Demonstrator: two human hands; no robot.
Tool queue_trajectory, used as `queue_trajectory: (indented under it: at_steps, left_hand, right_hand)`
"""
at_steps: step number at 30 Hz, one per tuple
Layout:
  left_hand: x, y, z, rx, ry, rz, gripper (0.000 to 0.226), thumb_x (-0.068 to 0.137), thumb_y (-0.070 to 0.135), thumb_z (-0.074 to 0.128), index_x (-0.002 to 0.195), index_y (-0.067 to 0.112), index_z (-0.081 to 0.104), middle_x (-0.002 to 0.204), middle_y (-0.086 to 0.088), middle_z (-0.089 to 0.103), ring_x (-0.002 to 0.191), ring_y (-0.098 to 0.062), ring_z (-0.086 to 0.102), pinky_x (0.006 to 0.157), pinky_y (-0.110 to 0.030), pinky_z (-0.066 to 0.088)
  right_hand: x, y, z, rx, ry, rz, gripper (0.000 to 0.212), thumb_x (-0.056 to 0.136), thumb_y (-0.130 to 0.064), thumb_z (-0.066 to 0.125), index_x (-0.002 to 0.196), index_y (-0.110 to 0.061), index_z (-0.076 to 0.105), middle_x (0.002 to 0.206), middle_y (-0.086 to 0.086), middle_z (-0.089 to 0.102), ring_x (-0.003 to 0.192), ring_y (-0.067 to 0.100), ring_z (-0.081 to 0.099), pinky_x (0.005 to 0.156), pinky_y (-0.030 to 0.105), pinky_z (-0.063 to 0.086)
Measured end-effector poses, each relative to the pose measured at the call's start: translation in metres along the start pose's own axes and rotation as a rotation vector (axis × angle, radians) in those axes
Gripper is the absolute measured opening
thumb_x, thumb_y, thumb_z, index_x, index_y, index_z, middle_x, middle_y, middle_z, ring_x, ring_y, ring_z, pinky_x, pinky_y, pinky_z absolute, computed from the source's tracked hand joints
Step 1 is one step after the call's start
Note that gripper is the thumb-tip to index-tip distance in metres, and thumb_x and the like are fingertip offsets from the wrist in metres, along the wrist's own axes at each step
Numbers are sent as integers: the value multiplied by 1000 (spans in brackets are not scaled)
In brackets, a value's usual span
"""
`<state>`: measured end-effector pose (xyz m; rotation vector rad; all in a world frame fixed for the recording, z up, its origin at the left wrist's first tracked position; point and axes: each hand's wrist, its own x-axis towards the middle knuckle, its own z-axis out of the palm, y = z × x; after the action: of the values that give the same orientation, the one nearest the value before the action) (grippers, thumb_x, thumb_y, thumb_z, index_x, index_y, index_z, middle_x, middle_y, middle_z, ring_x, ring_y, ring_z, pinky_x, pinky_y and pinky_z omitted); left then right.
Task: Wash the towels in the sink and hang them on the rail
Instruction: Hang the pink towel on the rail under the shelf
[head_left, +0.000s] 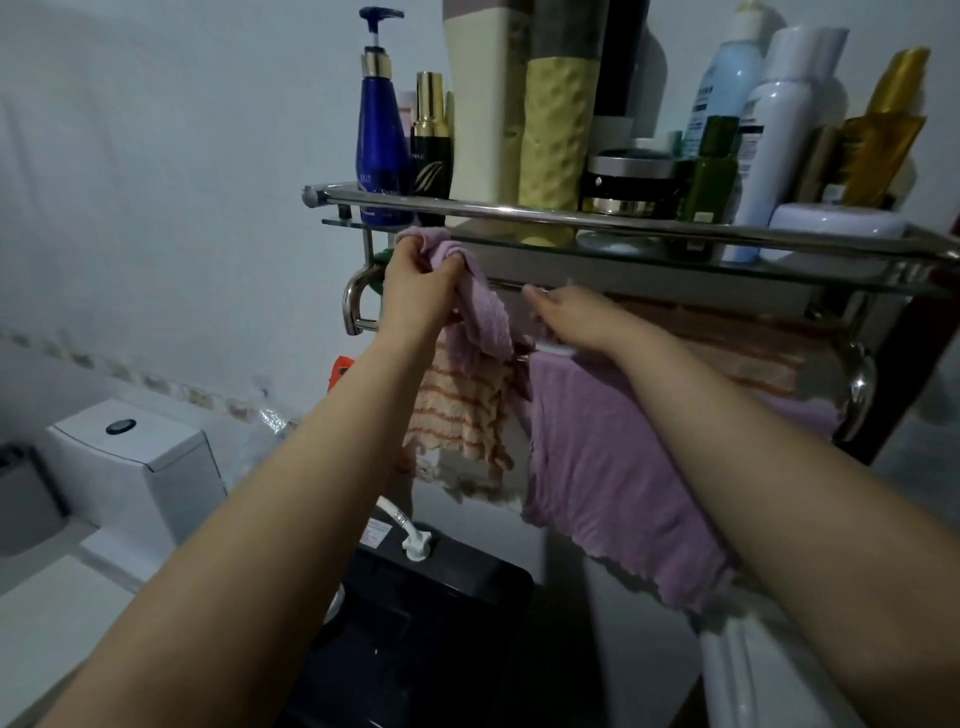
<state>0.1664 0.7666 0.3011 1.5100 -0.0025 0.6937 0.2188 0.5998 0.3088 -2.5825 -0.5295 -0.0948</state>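
- A purple towel (613, 457) hangs over the lower rail (358, 299) of a wall rack, its free end bunched and lifted towards the rack's left end.
- The left hand (415, 288) grips that bunched end, fingers curled round the cloth just under the glass shelf (779, 265).
- The right hand (566, 317) lies over the rail where the towel drapes, fingers stretched out flat and relaxed, clasping nothing.
- An orange-striped towel (462, 415) hangs just beside the purple one, partly behind it.
- On the shelf stand a blue pump bottle (379, 150), a black and gold bottle (431, 150), a white spray bottle (774, 140) and other toiletries.
- Below the rack sits a black box (441, 613); a white toilet cistern (135, 462) stands to the left.
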Motion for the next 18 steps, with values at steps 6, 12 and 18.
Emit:
queue_trajectory:
  at_steps: [6, 12, 18]
  left_hand:
    - [-1, -9, 17, 14, -65, 22, 22, 89, 13, 61, 106, 26, 55, 114, -5, 62, 106, -19, 62, 89, -43, 55]
    - [-5, -12, 4, -3, -307, -35, 33, 87, 18, 68, 118, 17, 57, 114, -8, 65, 100, -24, 68, 76, -36, 58]
    - [-17, -18, -12, 217, -418, 154, 25, 89, 24, 66, 113, 20, 64, 110, -1, 68, 100, -17, 66, 89, -35, 54]
  right_hand:
    - [-27, -16, 8, 678, 93, 16, 21, 88, -32, 65, 85, -12, 69, 54, 0, 50, 40, 6, 37, 37, 13, 28]
    - [-34, 0, 7, 877, 356, 107, 6, 93, -10, 55, 88, -11, 59, 55, 3, 53, 27, 4, 36, 31, 13, 26]
    - [-48, 13, 11, 738, 434, -75, 23, 87, -6, 62, 76, -25, 53, 71, -4, 56, 57, 4, 49, 52, 16, 38]
